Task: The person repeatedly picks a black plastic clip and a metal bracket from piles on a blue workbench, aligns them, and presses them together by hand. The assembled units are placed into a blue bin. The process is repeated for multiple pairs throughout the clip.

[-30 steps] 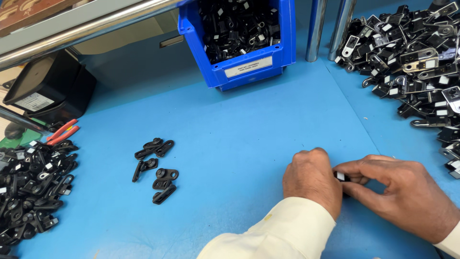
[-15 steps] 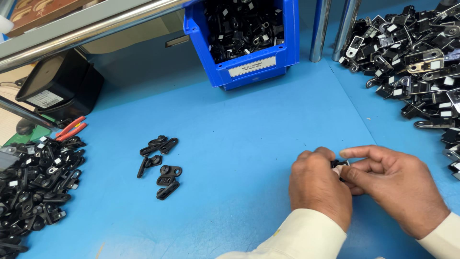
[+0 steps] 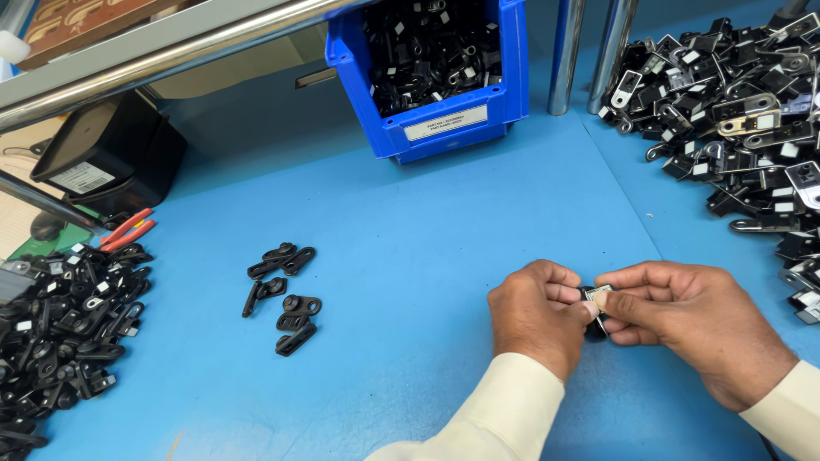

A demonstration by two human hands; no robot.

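- Blue tabletop (image 3: 410, 213) filled the view, with a metal rail crossing the far left corner and two upright poles at about one o'clock.
- At nine o'clock, a heap of black parts (image 3: 60, 324) lay against the left edge, with red-handled pliers (image 3: 128, 229) just beyond it and a black box (image 3: 111, 154) farther back.
- Toward ten o'clock from the hands, well apart from them, a small cluster of loose black pieces (image 3: 282, 294) lay flat on the tabletop.
- At twelve o'clock stood a blue bin (image 3: 444, 119), full of dark parts.
- The left hand (image 3: 534, 316) was curled closed, its fingers pinching the small black part (image 3: 595, 312) from the nine o'clock side.
- That part sat low and right of centre, between the two hands and touching both; a pale label showed on its top. Its long axis could not be told, as too little showed.
- The right hand (image 3: 700, 329) met it from three o'clock, thumb and forefinger closed on the label end; both hands were equally near.
- At two o'clock, a large pile of black and metal parts (image 3: 735, 111) spread to the right edge.
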